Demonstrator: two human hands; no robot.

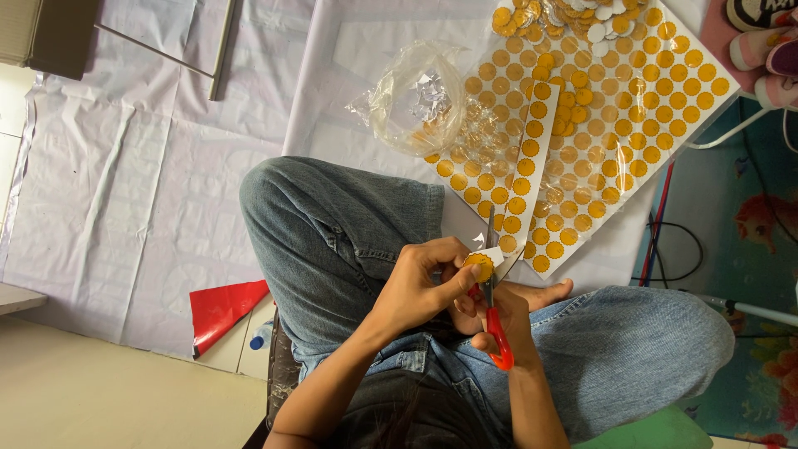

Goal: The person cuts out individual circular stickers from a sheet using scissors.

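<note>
while left hand (420, 287) fingers pinch 1 yellow sticker (480, 268), right hand (499, 320) fingers grip 1 red scissors (497, 328).

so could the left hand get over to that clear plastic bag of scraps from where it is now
Probably yes, once it lets go. The left hand is pinching a yellow sticker at the scissors. The clear plastic bag lies ahead on the white sheet, beyond the raised knee, with nothing covering it.

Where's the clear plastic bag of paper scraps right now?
Head view, upper middle: the crumpled clear plastic bag lies on the white floor sheet, overlapping the left edge of the yellow-dot sticker sheet, beyond the knee.
</note>
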